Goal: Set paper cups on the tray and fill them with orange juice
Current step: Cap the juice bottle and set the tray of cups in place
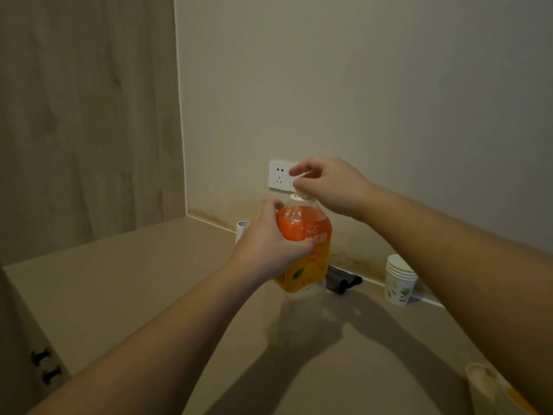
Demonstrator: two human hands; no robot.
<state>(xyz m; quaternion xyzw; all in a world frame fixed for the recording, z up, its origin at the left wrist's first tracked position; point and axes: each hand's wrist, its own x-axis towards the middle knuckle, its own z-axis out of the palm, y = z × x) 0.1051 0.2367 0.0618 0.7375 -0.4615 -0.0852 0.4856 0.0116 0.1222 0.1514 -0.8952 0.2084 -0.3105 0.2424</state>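
Note:
My left hand (269, 244) grips the orange juice bottle (311, 250) around its upper body, holding it above the counter. Just above the bottle's open neck, my right hand (326, 184) pinches the clear cap (302, 187) between thumb and fingers. A stack of paper cups (399, 280) with a leaf print stands by the wall at the right. Another paper cup (484, 387), with juice in it as far as I can tell, shows at the bottom right edge, partly hidden by my right forearm. No tray is in view.
The beige counter (149, 280) runs into a corner with a wood panel at the left. A wall socket (279, 176) sits behind the bottle. A dark folded object (341, 281) lies by the wall, and a white cylinder (241, 230) stands behind my left hand.

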